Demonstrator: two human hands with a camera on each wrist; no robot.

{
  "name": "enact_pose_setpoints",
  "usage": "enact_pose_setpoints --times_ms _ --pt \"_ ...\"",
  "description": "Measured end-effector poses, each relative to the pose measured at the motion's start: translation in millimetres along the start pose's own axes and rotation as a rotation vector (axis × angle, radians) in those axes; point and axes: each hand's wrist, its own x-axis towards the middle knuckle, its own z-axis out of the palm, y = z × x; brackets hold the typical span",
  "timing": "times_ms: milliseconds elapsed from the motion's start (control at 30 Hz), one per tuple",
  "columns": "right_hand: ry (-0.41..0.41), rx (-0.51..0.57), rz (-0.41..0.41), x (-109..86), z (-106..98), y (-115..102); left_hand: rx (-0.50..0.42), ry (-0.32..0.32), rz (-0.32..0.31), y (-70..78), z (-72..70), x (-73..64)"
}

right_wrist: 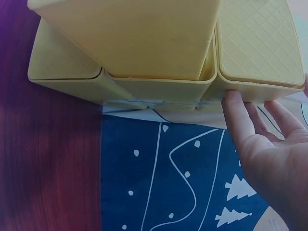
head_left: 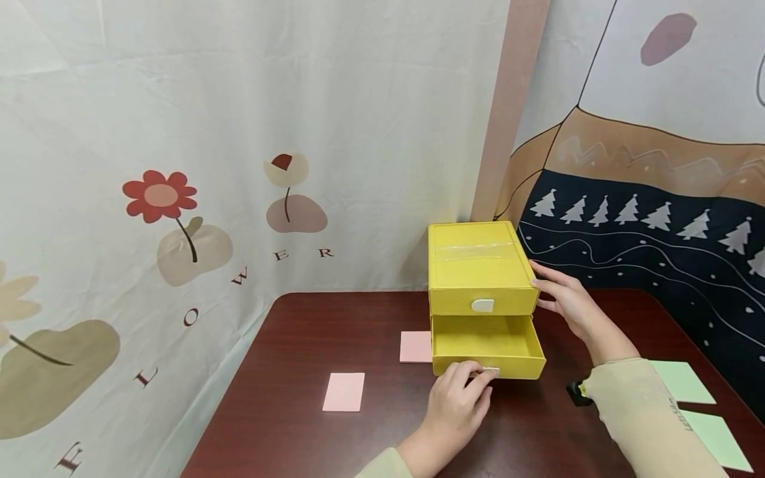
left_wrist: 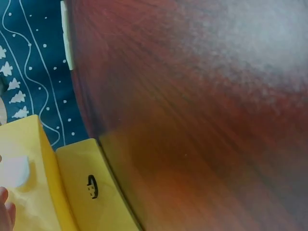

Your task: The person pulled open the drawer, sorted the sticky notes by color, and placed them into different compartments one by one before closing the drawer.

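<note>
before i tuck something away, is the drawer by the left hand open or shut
Open: the drawer juts out from the yellow box, its inside showing, with the left hand at its white handle.

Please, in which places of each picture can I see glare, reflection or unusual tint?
Head view: faint shine along the clear tape on the yellow drawers; left wrist view: whitish glare at upper right on the table, plus a yellowish tinge, probably the drawers' reflection; right wrist view: purple tint at upper left.

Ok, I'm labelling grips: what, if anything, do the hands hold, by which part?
The left hand holds the lower drawer by its white handle; the right hand touches the yellow cabinet on its right.
</note>
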Motion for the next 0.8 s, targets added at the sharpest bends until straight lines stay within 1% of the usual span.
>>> enact_pose_setpoints --times_ms 167,333,433,533,700,800 --pt "-0.003 0.009 0.003 0.1 -0.4 0.1 -0.017 0.031 0.013 -6.1 -7.6 3.4" --pt "-0.004 0.012 0.003 0.2 -1.1 0.5 -0.034 0.056 0.013 -18.3 -12.7 2.9" --pt "-0.006 0.011 0.003 0.2 -1.1 0.4 -0.034 0.080 0.001 -26.4 -15.2 1.7" --pt "-0.007 0.009 0.002 -0.2 -0.9 0.0 -0.033 0.103 -0.020 -35.1 -17.2 0.6" --pt "-0.003 0.005 -0.002 -0.5 -0.8 -0.3 -0.046 0.138 -0.079 -51.4 -19.6 -1.5" --pt "-0.003 0.006 -0.002 -0.5 -1.1 0.0 -0.055 0.137 -0.125 -61.4 -21.7 -4.4"
